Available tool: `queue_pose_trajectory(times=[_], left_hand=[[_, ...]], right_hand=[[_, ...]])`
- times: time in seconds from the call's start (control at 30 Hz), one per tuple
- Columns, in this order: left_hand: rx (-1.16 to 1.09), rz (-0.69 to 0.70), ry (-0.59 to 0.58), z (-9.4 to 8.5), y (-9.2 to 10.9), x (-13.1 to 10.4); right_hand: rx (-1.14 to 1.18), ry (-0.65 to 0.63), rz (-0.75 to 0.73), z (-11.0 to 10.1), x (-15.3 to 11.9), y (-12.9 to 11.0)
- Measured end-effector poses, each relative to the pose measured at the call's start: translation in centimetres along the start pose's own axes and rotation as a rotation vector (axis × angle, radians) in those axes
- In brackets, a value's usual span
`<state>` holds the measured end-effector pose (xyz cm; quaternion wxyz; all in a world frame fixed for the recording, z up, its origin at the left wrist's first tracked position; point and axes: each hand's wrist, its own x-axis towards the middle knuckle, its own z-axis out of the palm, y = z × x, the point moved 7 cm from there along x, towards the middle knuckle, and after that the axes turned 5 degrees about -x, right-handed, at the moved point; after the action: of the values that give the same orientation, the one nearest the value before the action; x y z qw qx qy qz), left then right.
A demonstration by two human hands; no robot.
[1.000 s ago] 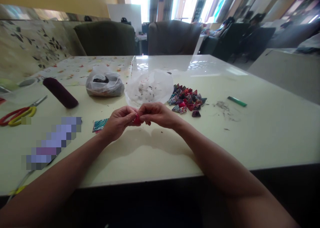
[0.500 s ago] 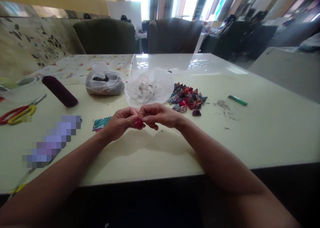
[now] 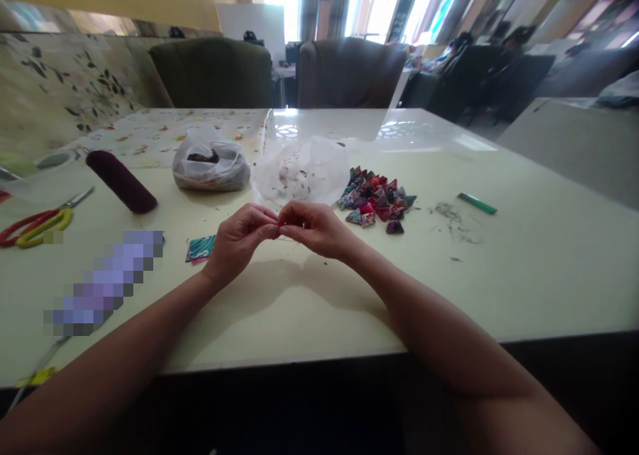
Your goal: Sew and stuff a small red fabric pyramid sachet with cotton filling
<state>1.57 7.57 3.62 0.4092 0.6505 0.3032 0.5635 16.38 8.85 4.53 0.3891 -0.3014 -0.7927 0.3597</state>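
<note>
My left hand point(image 3: 243, 235) is closed in a pinch on a small red cloth piece point(image 3: 277, 233), mostly hidden by the fingers. My right hand point(image 3: 315, 227) meets it from the other side, thumb and fingertips pressed together at the same red piece. A needle or thread between the fingertips cannot be made out. Under the left wrist's far side lies a folded teal patterned cloth point(image 3: 200, 249). To the right of the hands is a pile of small stuffed triangular cloth pouches point(image 3: 374, 195), with one dark pouch point(image 3: 394, 227) apart from it.
Behind the hands are a white plastic bag point(image 3: 304, 169) with bits in it and a fuller tied bag point(image 3: 212, 169). A dark purple roll point(image 3: 121, 181), scissors point(image 3: 40, 225) and a blurred-out flat object point(image 3: 110, 282) lie left. Rightward are a green strip point(image 3: 478, 203) and thread scraps point(image 3: 452, 217).
Both hands have risen slightly and turned inward, with fingertips closer together. The red cloth piece, plainer to see before, is now mostly covered. The view has shifted slightly.
</note>
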Motion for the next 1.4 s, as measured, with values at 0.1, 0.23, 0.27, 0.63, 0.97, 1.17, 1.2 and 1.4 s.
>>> queue_pose_trajectory(times=[0.1,0.23,0.27,0.63,0.97,1.17,1.2,1.4], left_hand=[[-0.02,-0.006,-0.001,0.2,-0.1,0.0],[-0.039,-0.027,-0.021,0.5,-0.3,0.0],[-0.04,-0.029,-0.025,0.5,-0.3,0.0],[-0.104,-0.14,0.003,0.2,-1.2,0.0],[-0.166,-0.239,0.077,0.1,-2.1,-0.4],[-0.156,-0.23,0.101,0.1,-1.9,-0.4],[-0.159,-0.227,0.105,0.1,-1.9,-0.4],[-0.157,-0.215,0.094,0.3,-1.8,-0.4]], right_hand=[[-0.102,0.065,-0.026,-0.1,-0.1,-0.3],[-0.197,0.109,-0.1,-0.1,-0.2,-0.9],[-0.219,0.116,-0.122,-0.1,-0.3,-1.1],[-0.248,0.159,-0.165,0.1,-0.4,-1.2],[-0.332,0.194,-0.317,0.1,-0.6,-1.6],[-0.368,0.175,-0.278,0.3,-0.7,-1.5],[-0.381,0.175,-0.273,0.3,-0.7,-1.5],[-0.398,0.192,-0.21,0.5,-0.6,-1.2]])
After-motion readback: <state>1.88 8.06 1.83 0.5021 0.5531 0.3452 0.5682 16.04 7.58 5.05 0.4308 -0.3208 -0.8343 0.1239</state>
